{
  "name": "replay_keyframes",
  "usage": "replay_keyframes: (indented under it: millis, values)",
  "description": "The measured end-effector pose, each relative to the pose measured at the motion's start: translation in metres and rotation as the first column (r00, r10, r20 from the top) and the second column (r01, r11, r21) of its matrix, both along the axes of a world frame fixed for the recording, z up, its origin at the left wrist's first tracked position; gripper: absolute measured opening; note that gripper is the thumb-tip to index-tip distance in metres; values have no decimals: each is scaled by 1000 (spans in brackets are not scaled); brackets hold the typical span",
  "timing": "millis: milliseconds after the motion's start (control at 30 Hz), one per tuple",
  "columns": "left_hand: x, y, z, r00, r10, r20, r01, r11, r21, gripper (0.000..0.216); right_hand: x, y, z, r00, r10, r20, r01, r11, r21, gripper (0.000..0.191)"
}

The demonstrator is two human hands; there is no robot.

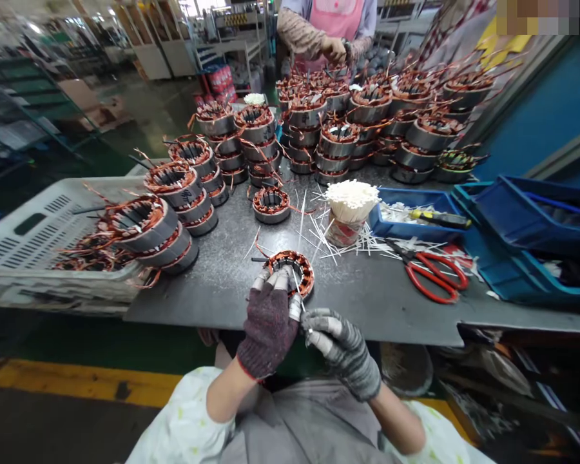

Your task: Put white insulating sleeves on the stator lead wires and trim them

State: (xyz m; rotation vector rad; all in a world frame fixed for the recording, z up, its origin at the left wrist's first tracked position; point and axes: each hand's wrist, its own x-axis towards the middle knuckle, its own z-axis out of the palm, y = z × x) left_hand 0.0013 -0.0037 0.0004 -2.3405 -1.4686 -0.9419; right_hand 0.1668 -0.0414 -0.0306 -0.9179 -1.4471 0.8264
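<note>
A motor stator (307, 276) with orange-copper windings lies near the front edge of the dark table (222, 290). My left hand (269, 325), in a dark purple glove with taped fingertips, is closed on its near left side, fingers over the rim. A thin white strip (296, 281) slants from the stator's opening down towards my right hand (343, 351). In a grey striped glove, that hand pinches the strip's lower end just off the stator's near side. The fingertips partly cover the strip's end.
Several stacked stators (174, 187) stand left and at the back. A bundle of white strips (352, 196) fills a can, with loose ones around it. Red-handled scissors (437, 276), a blue tray (418, 200) and a white crate (62, 200) flank the workspace. A co-worker (328, 32) stands opposite.
</note>
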Motion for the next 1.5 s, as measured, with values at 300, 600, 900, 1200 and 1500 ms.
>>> replay_keyframes:
  millis: [300,600,900,1200,1500]
  values:
    - [-3,10,9,957,-210,199,218,976,-16,19,-1,23,20,989,-100,-109,40,888,-459,21]
    - [-6,6,10,955,-260,142,266,964,-20,24,-2,37,15,991,-80,107,116,916,-385,17]
    - [-7,4,12,960,-263,98,268,962,-49,26,1,37,16,980,-51,191,120,921,-371,19]
    - [-5,2,15,968,-241,65,247,960,-130,26,3,35,22,861,-62,505,177,967,-183,24]
    - [4,4,10,990,-90,107,100,990,-100,16,13,28,44,921,-245,302,302,940,-159,14]
